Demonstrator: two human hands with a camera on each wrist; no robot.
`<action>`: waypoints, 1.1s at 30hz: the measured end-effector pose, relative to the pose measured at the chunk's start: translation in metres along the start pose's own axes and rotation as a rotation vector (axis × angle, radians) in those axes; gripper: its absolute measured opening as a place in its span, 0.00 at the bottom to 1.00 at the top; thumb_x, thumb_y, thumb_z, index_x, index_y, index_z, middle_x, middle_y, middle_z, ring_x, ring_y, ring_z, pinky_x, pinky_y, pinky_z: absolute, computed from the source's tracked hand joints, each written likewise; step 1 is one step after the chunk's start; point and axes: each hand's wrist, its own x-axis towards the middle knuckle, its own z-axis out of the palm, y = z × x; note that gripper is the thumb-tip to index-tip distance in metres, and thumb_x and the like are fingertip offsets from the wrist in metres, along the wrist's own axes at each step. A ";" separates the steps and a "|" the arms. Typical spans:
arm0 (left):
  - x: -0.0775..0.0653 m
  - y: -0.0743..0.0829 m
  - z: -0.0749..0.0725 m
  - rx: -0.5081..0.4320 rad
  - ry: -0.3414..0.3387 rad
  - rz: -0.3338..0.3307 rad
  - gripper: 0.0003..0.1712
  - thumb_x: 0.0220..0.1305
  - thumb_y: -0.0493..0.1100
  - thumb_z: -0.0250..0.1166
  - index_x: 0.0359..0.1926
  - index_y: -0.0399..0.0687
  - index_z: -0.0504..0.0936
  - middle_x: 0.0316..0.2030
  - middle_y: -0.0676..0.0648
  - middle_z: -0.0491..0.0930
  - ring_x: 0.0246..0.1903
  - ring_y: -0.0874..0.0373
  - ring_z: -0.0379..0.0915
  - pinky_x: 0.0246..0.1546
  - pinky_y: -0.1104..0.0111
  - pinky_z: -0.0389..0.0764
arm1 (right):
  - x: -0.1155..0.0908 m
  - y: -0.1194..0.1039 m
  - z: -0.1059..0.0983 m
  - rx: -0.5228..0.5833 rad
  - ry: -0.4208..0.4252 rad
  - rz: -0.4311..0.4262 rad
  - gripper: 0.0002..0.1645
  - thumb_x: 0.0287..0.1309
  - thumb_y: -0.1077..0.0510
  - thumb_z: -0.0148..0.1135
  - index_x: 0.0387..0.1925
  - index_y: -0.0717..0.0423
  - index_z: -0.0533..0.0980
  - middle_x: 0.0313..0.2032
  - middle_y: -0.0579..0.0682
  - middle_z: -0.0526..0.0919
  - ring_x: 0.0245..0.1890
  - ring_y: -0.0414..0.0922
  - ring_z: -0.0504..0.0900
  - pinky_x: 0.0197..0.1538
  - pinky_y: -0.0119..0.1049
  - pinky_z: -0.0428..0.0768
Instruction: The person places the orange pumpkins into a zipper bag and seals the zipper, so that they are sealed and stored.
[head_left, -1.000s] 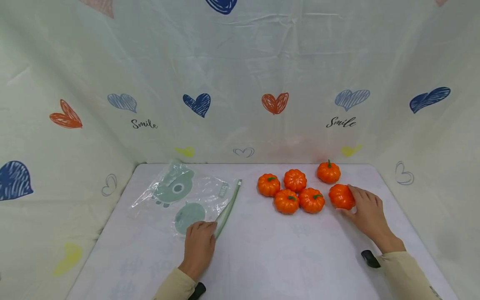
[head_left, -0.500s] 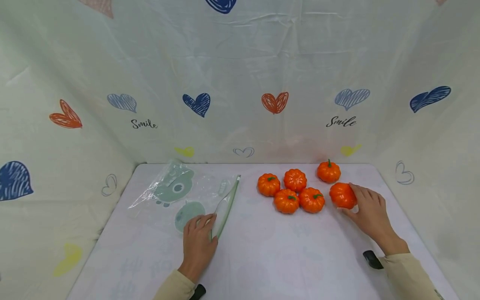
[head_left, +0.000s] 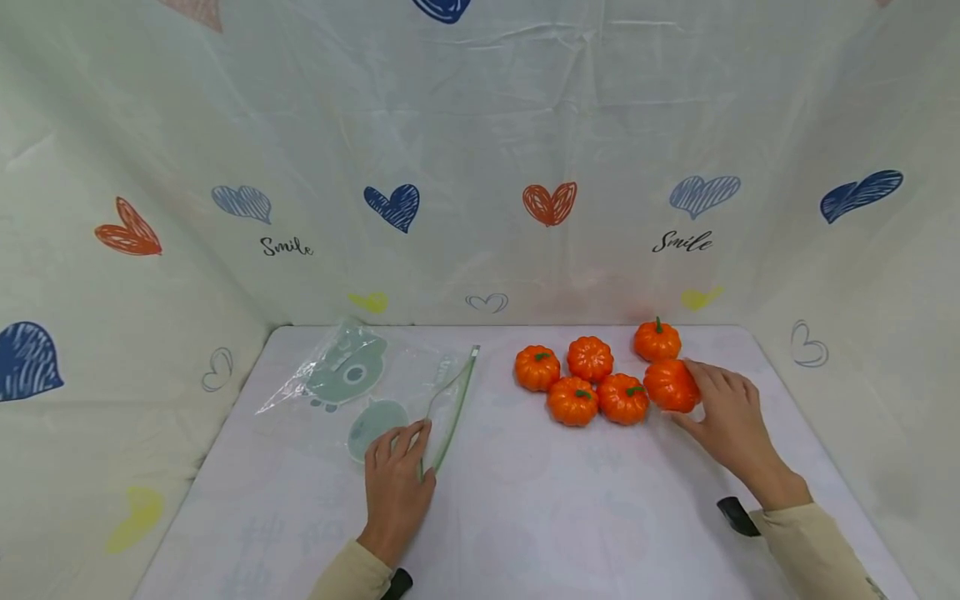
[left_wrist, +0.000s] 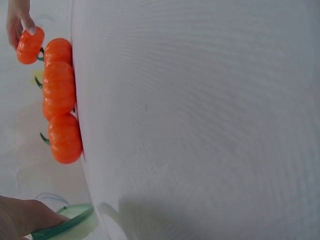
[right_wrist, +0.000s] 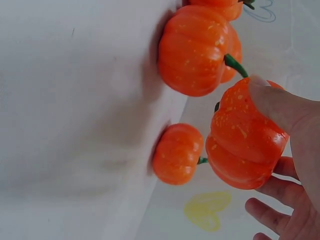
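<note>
Hands (head_left: 396,487) (head_left: 729,418) grip bag (head_left: 378,417) and pumpkin (head_left: 670,387) (backdrop (head_left: 457,142) reads "Smile" twice).

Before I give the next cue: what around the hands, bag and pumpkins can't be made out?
Held pumpkin, right side: head view, behind the right hand.
Bag, near part: head view, under the left hand.
Small print on it: head view, too small to read.
Most of the left hand: left wrist view, cut off at lower left.
Topmost pumpkin: right wrist view, cut off by the top edge.
</note>
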 end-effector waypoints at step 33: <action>0.006 -0.003 0.002 -0.008 0.037 0.020 0.42 0.32 0.27 0.85 0.58 0.36 0.87 0.54 0.43 0.86 0.55 0.41 0.75 0.58 0.45 0.70 | 0.011 -0.070 -0.003 0.028 0.014 -0.191 0.56 0.42 0.51 0.89 0.70 0.66 0.71 0.64 0.66 0.77 0.62 0.67 0.70 0.67 0.69 0.62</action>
